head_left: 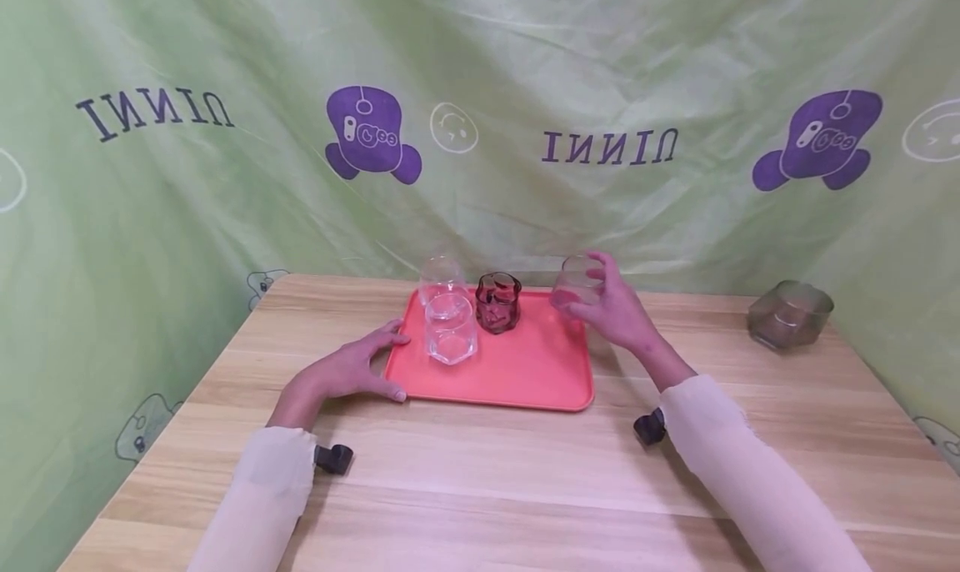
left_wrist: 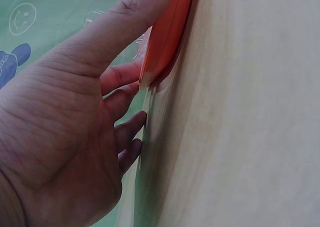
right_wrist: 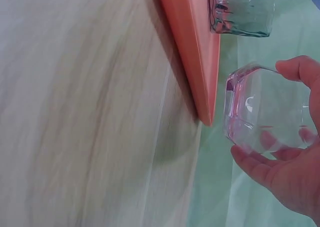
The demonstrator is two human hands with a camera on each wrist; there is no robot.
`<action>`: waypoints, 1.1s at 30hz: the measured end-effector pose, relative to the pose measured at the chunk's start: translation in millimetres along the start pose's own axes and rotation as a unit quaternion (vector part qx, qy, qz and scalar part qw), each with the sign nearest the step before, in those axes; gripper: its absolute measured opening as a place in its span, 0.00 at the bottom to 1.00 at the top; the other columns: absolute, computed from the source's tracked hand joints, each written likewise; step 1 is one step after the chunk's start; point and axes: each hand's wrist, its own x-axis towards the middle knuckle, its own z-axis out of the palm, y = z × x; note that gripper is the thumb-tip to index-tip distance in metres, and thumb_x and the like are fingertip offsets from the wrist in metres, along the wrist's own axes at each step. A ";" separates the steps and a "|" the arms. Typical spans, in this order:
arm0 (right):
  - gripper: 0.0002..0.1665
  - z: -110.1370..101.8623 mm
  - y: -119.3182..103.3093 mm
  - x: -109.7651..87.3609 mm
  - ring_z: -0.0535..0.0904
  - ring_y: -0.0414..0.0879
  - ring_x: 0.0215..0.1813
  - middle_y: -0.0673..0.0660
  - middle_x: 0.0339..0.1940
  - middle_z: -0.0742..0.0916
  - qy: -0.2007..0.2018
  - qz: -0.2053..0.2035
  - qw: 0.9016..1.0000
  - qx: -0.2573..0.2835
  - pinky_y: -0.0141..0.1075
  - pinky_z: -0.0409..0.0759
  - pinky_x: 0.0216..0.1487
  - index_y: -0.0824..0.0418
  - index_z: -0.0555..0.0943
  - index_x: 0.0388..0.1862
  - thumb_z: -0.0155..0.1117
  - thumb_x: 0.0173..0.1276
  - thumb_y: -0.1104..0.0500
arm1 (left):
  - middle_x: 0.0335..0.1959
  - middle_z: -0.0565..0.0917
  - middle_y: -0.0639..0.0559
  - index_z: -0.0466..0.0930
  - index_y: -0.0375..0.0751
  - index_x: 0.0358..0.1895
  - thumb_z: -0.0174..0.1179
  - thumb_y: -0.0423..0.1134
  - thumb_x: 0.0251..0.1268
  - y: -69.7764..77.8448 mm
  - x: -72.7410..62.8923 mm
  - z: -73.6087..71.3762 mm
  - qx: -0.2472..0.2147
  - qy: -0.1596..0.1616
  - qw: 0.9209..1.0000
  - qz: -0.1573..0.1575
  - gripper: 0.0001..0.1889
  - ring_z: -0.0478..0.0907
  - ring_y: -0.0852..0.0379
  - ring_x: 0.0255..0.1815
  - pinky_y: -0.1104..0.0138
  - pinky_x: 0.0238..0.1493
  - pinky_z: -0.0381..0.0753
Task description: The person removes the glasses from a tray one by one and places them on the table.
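Note:
A red tray (head_left: 517, 380) lies on the wooden table. My left hand (head_left: 352, 367) touches its left front corner, thumb along the front edge and loosely spread fingers at the left rim; in the left wrist view the left hand (left_wrist: 75, 117) has its thumb against the tray side. My right hand (head_left: 617, 309) holds a clear faceted drinking glass (head_left: 573, 284) over the tray's right back corner, thumb and fingers on opposite sides. The right wrist view shows this glass (right_wrist: 245, 107) tilted beside the tray's end. Two clear glasses (head_left: 452, 338) and a dark tinted glass (head_left: 498, 303) stand on the tray.
A grey tinted glass (head_left: 789, 315) stands at the table's far right. A green printed curtain (head_left: 495, 55) hangs behind and around the table (head_left: 480, 480). Black wrist cameras (head_left: 335, 459) sit at both sleeves.

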 end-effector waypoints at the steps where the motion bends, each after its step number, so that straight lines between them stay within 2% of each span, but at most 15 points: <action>1: 0.56 -2.1 0.5 -1.6 0.72 0.69 0.66 0.71 0.73 0.70 0.001 0.002 1.000 0.002 0.64 0.75 0.61 0.54 0.51 0.81 0.77 0.64 0.56 | 0.85 0.48 0.51 0.66 0.48 0.77 0.82 0.58 0.45 0.1 0.2 -0.1 0.000 0.000 1.000 0.000 0.54 0.43 0.39 0.83 0.41 0.77 0.49; 11: 0.57 -29.9 8.2 -17.6 0.72 0.72 0.67 0.75 0.74 0.69 0.004 0.004 1.000 0.001 0.65 0.75 0.61 0.58 0.48 0.82 0.74 0.64 0.59 | 0.85 0.47 0.51 0.66 0.48 0.78 0.82 0.58 0.45 -0.3 1.4 -2.1 0.008 0.003 1.000 0.001 0.54 0.43 0.40 0.83 0.40 0.77 0.49; 19: 0.57 -58.0 22.0 -35.7 0.70 0.74 0.67 0.77 0.74 0.66 0.004 0.022 1.000 -0.007 0.68 0.74 0.60 0.60 0.46 0.82 0.73 0.67 0.57 | 0.85 0.48 0.49 0.66 0.45 0.77 0.82 0.56 0.46 1.4 2.7 -0.8 0.002 -0.006 1.000 0.018 0.53 0.46 0.38 0.82 0.40 0.77 0.51; 28: 0.56 -86.9 40.8 -49.3 0.66 0.78 0.68 0.82 0.73 0.64 0.002 0.022 1.000 0.000 0.71 0.68 0.64 0.63 0.43 0.82 0.70 0.68 0.61 | 0.85 0.47 0.49 0.65 0.46 0.78 0.82 0.57 0.46 0.4 2.3 -0.5 0.003 -0.005 1.000 0.015 0.54 0.44 0.38 0.83 0.40 0.77 0.50; 33: 0.57 -100.5 46.3 -54.9 0.65 0.79 0.68 0.82 0.73 0.63 0.000 0.031 0.999 -0.014 0.72 0.67 0.64 0.63 0.41 0.82 0.70 0.70 0.61 | 0.85 0.47 0.49 0.65 0.45 0.78 0.82 0.57 0.46 1.7 0.6 -0.2 0.002 -0.004 1.000 0.007 0.55 0.43 0.38 0.83 0.40 0.77 0.49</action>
